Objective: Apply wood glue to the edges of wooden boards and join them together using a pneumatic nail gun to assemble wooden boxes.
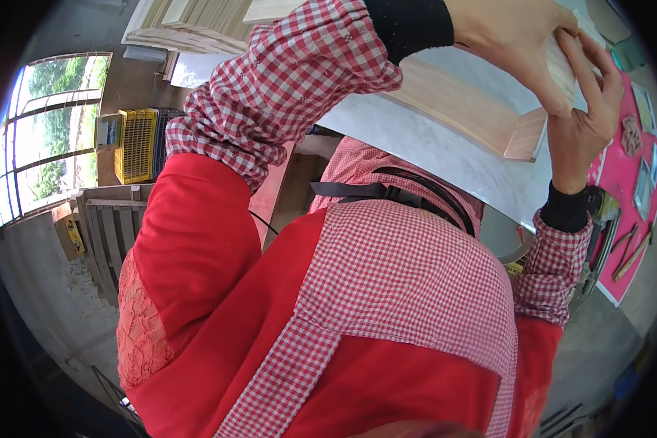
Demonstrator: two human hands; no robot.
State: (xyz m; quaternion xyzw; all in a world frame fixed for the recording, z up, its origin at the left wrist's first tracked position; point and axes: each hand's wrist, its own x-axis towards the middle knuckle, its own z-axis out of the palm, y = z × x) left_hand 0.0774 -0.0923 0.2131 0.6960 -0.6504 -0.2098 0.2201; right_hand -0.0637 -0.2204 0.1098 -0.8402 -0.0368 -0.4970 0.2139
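I have both hands out over the pale marbled surface point(423, 131), near its far right part, with a pale wooden piece point(561, 67) between them. The left hand point(507, 33) comes in from the left, its fingers bent over the piece and its thumb reaching down along it; the right hand point(584, 117) rises from below, fingers up against the other side — as I judge it, both are gripping, though I cannot make out the right thumb. To handle this well, I would keep the pressure even from both sides, hold the wrists level and spread the fingertips so the piece does not twist. The grain on its visible part runs roughly from the near side to the far side, but the hands cover too much for me to be sure of its long axis. The long wooden board point(456, 102) is easier to read: it lies on the surface just beneath and left of the hands, its long axis slanting from upper left to lower right, with its darker near end point(525, 136) pointing toward the right wrist — I would keep my sleeves off it.
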